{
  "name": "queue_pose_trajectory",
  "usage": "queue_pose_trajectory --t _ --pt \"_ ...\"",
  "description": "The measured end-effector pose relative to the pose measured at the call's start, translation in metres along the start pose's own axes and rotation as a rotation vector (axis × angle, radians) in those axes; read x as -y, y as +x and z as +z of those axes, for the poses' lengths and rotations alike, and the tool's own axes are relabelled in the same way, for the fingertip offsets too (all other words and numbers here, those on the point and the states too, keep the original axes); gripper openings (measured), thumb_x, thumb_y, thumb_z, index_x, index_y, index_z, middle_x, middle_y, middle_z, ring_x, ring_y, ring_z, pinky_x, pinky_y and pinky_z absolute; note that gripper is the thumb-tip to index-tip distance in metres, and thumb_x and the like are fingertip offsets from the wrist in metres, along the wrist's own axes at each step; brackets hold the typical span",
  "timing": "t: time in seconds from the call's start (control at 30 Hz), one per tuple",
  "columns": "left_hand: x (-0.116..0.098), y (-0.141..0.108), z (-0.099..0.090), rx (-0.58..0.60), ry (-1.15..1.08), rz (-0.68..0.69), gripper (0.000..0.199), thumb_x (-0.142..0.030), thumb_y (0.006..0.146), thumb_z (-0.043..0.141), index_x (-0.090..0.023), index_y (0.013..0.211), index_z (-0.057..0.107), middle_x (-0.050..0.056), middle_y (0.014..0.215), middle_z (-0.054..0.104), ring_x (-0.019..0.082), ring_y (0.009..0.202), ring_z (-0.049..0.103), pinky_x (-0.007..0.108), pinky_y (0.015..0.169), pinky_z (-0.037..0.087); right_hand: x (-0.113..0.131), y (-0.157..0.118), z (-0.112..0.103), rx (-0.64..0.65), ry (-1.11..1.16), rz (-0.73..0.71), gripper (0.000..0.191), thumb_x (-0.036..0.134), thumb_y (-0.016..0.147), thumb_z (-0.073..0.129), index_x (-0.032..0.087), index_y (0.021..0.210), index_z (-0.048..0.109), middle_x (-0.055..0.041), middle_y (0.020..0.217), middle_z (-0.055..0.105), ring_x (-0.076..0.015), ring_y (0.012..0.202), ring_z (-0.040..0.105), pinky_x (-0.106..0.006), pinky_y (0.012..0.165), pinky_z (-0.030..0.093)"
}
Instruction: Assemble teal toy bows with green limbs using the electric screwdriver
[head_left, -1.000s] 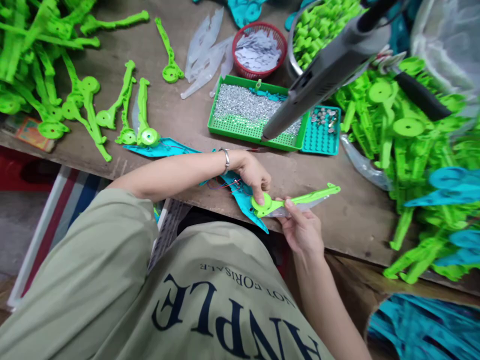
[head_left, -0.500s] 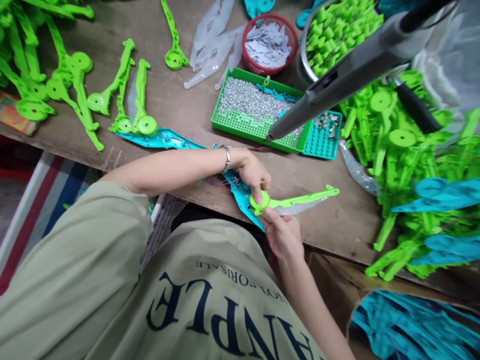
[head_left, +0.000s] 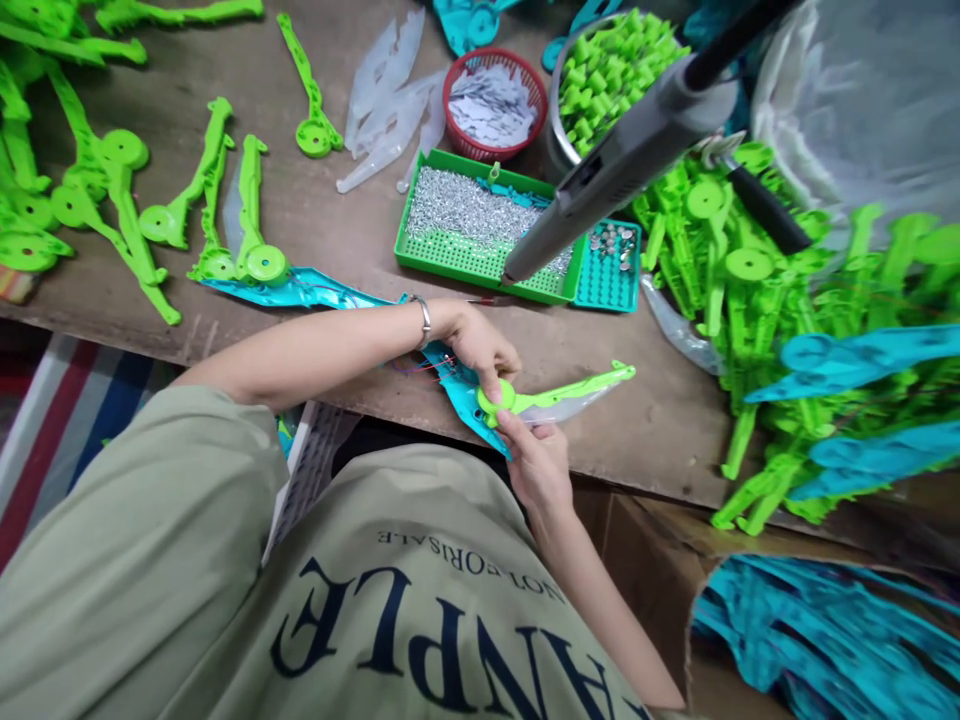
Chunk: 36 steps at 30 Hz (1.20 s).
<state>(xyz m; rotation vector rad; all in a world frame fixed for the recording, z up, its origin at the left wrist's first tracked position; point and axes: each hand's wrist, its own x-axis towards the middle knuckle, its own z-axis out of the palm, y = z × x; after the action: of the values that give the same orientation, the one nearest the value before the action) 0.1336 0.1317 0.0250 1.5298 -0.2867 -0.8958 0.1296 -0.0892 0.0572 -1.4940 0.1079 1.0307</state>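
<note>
My left hand [head_left: 480, 345] reaches in from the left, fingers curled, pressing on the round hub of a light-green plastic arm [head_left: 574, 388]. At the near side of that hub, my right hand [head_left: 538, 455] pinches it between thumb and fingers. A clear plastic blade [head_left: 574, 408] runs along the green arm. Under the hub lies a blue plastic shell [head_left: 463, 400], with thin red and dark wires beside my left wrist. Another blue shell [head_left: 315, 287] lies behind my left forearm.
A grey electric screwdriver [head_left: 600, 165] hangs over a green tray [head_left: 450, 258] of small screws. Behind stand a red basket [head_left: 457, 132] of white pieces and a metal bowl [head_left: 559, 130] of green parts. Green parts [head_left: 750, 265] pile up rightward; a carton [head_left: 667, 545] holds blue shells.
The view has shifted, so the table's contents appear farther left. Both hands stay on the green arm's hub, with little visible change in their grip.
</note>
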Motion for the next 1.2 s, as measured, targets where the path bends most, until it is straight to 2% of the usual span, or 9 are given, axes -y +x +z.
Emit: queue_pose_trajectory --t 0.13,0.3,0.37,0.47,0.6,0.8,1.07,1.2 --pt "0.003 -0.003 -0.002 0.005 -0.058 0.015 0.040 -0.044 0.061 0.088 -0.020 0.088 0.072 -0.003 0.064 0.062 0.016 0.069 0.052 0.026 0.063 0.039 -0.002 -0.001 0.005 0.002 0.019 -0.024 0.044 0.031 0.041 0.099 0.019 0.069 0.068 0.0004 0.071 0.075 -0.0169 0.070 0.070 -0.033 0.078 0.062" --pt "-0.003 -0.010 0.000 0.023 -0.156 0.024 0.038 -0.045 0.061 0.091 -0.020 0.081 0.069 -0.003 0.069 0.067 0.015 0.069 0.056 0.024 0.064 0.044 -0.003 -0.002 0.010 -0.001 0.055 -0.028 0.047 0.031 0.040 0.099 0.018 0.075 0.071 -0.0018 0.078 0.078 -0.0173 0.076 0.072 -0.033 0.082 0.061" --pt "-0.005 -0.015 -0.001 0.066 -0.227 0.019 0.038 -0.045 0.063 0.090 -0.020 0.083 0.070 -0.003 0.072 0.070 0.015 0.070 0.060 0.024 0.067 0.048 0.003 -0.001 0.008 0.035 0.102 0.003 0.048 0.040 0.048 0.098 0.017 0.081 0.071 -0.0030 0.080 0.078 -0.0178 0.075 0.073 -0.032 0.078 0.061" --pt "-0.009 -0.023 -0.005 0.115 -0.304 -0.013 0.038 -0.044 0.065 0.091 -0.020 0.088 0.072 -0.002 0.073 0.071 0.016 0.072 0.064 0.025 0.072 0.052 0.018 0.003 0.001 0.087 0.201 0.055 0.052 0.055 0.057 0.093 0.019 0.086 0.070 -0.0035 0.082 0.079 -0.0190 0.070 0.074 -0.031 0.065 0.063" --pt "-0.018 -0.032 -0.011 0.126 -0.328 -0.042 0.037 -0.043 0.070 0.090 -0.019 0.095 0.074 -0.001 0.077 0.074 0.016 0.072 0.067 0.025 0.074 0.054 0.036 0.012 -0.009 0.122 0.251 0.077 0.053 0.052 0.053 0.096 0.020 0.084 0.069 -0.0008 0.076 0.078 -0.0170 0.061 0.073 -0.027 0.056 0.063" --pt "-0.029 -0.041 -0.015 0.127 -0.382 -0.131 0.040 -0.041 0.071 0.090 -0.019 0.101 0.075 0.001 0.082 0.077 0.017 0.077 0.071 0.026 0.078 0.056 0.036 0.020 -0.014 0.220 0.345 0.062 0.045 0.050 0.063 0.092 0.021 0.089 0.071 -0.0012 0.081 0.078 -0.0172 0.069 0.075 -0.028 0.061 0.065" --pt "-0.039 -0.057 -0.020 0.080 -0.453 -0.247 0.042 -0.040 0.073 0.089 -0.019 0.107 0.076 0.002 0.087 0.078 0.017 0.078 0.072 0.025 0.079 0.057 0.044 0.018 -0.008 0.286 0.442 0.023 0.048 0.050 0.060 0.094 0.021 0.092 0.073 0.0001 0.085 0.079 -0.0156 0.075 0.075 -0.027 0.066 0.065" --pt "-0.042 -0.063 -0.018 0.025 -0.512 -0.261 0.045 -0.048 0.074 0.086 -0.017 0.106 0.076 0.005 0.087 0.078 0.019 0.079 0.073 0.025 0.078 0.057 0.047 0.017 -0.003 0.297 0.480 0.020 0.048 0.053 0.062 0.093 0.020 0.087 0.070 0.0003 0.085 0.078 -0.0150 0.076 0.075 -0.026 0.069 0.066"
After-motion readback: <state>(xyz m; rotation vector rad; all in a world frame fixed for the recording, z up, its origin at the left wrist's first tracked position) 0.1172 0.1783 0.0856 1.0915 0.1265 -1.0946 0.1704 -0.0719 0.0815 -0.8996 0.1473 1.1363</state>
